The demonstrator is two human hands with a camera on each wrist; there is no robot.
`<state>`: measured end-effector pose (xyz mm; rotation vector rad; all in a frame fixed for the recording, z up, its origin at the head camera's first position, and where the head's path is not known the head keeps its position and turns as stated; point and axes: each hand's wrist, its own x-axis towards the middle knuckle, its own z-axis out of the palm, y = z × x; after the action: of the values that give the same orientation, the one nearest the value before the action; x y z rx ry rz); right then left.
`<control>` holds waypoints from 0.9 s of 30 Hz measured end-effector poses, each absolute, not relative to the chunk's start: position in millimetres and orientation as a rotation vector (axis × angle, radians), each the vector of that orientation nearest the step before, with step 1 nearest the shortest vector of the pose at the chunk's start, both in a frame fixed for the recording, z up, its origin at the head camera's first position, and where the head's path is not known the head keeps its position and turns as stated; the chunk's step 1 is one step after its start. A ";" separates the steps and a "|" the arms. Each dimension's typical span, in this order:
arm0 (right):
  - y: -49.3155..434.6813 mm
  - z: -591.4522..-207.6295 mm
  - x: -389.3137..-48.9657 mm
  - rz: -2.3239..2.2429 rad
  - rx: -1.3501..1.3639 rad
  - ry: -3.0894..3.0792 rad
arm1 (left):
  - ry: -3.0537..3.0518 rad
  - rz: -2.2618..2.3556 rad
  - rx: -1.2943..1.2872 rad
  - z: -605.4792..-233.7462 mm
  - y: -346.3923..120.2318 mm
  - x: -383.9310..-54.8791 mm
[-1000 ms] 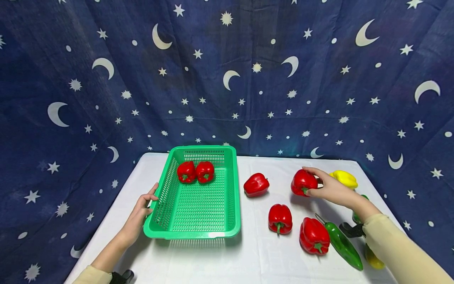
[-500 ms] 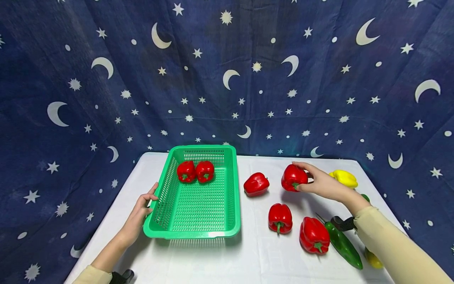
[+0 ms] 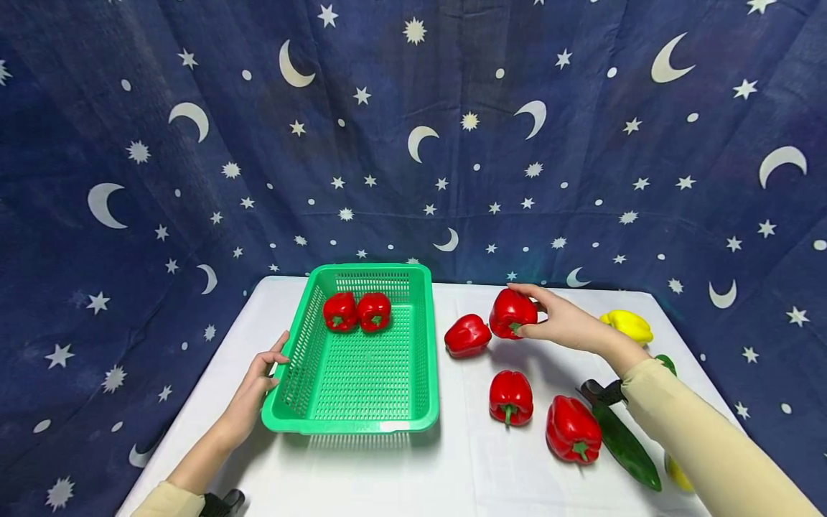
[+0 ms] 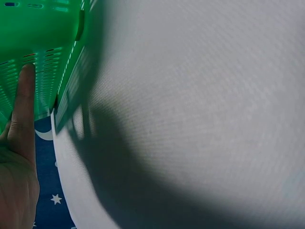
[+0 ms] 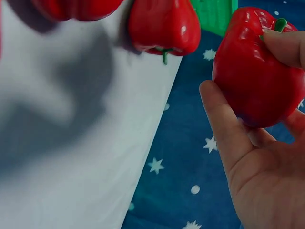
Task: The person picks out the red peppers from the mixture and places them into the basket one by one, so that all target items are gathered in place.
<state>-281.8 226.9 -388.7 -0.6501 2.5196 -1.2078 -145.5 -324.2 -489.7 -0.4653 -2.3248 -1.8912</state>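
My right hand (image 3: 571, 324) grips a red bell pepper (image 3: 510, 310) by its side, raised over the white table with its shadow below. In the right wrist view the thumb (image 5: 288, 47) lies by the green stem and the fingers sit around the pepper's underside. My left hand (image 3: 244, 406) holds the left rim of a green plastic basket (image 3: 429, 366), and one finger (image 4: 26, 102) lies against its slotted wall in the left wrist view. Two red bell peppers (image 3: 339, 311) sit side by side at the basket's far end.
Red bell peppers lie on the table right of the basket: one (image 3: 468, 336) beside the held one, one (image 3: 510, 397) nearer, and one (image 3: 573, 429) further right. A long green pepper (image 3: 627, 449) and a yellow pepper (image 3: 628, 326) lie at right. A starry curtain (image 3: 413, 143) hangs behind.
My right hand has carried the red bell pepper leftward and slightly away from me, close to the pepper beside the basket. The left hand and basket have stayed still.
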 end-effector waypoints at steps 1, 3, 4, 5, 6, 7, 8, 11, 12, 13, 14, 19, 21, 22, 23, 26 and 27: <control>223.9 -387.5 -282.4 -1.205 -0.655 2.518 | -2.321 -1.892 -0.466 -490.2 -324.3 -145.8; 218.5 -385.5 -283.8 -1.178 -0.660 2.531 | -2.310 -1.894 -0.471 -491.1 -324.4 -146.3; 215.6 -384.3 -284.4 -1.164 -0.664 2.539 | -2.306 -1.896 -0.473 -491.5 -324.5 -146.4; 212.5 -383.0 -285.0 -1.153 -0.671 2.544 | -2.302 -1.898 -0.476 -491.8 -324.6 -146.6; 209.4 -382.3 -286.0 -1.142 -0.676 2.548 | -2.299 -1.901 -0.476 -492.1 -324.7 -146.6; 206.2 -381.3 -286.6 -1.135 -0.684 2.549 | -2.296 -1.904 -0.477 -492.3 -324.8 -146.6; 203.0 -380.1 -287.2 -1.136 -0.690 2.544 | -2.293 -1.906 -0.476 -492.4 -324.9 -146.6; 192.7 -377.2 -289.0 -1.155 -0.710 2.513 | -2.291 -1.908 -0.475 -492.7 -325.0 -146.6; 189.3 -376.4 -289.6 -1.160 -0.715 2.502 | -2.290 -1.909 -0.475 -492.8 -325.0 -146.6; 186.1 -375.5 -290.0 -1.164 -0.719 2.493 | -2.289 -1.909 -0.475 -492.8 -325.0 -146.7; 182.7 -374.4 -290.3 -1.166 -0.723 2.488 | -2.289 -1.908 -0.475 -492.8 -324.9 -146.7; 165.7 -368.5 -290.2 -1.162 -0.769 2.459 | -2.290 -1.903 -0.479 -493.0 -325.1 -147.0; 158.0 -365.6 -289.7 -1.163 -0.784 2.442 | -2.292 -1.904 -0.478 -493.0 -325.2 -147.0; 154.1 -364.3 -289.7 -1.160 -0.787 2.436 | -2.292 -1.905 -0.477 -493.0 -325.3 -147.1; 150.1 -363.3 -289.8 -1.155 -0.790 2.434 | -2.293 -1.905 -0.476 -493.0 -325.3 -147.1; 138.9 -361.5 -291.1 -1.139 -0.798 2.426 | -2.300 -1.900 -0.468 -492.8 -325.2 -146.9; 135.3 -361.2 -292.0 -1.136 -0.805 2.423 | -2.305 -1.896 -0.466 -492.7 -325.1 -146.9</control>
<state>-292.0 135.3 -361.2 -0.8053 2.4234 -1.1359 -146.9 -325.1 -492.7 -0.4657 -2.3049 -1.8957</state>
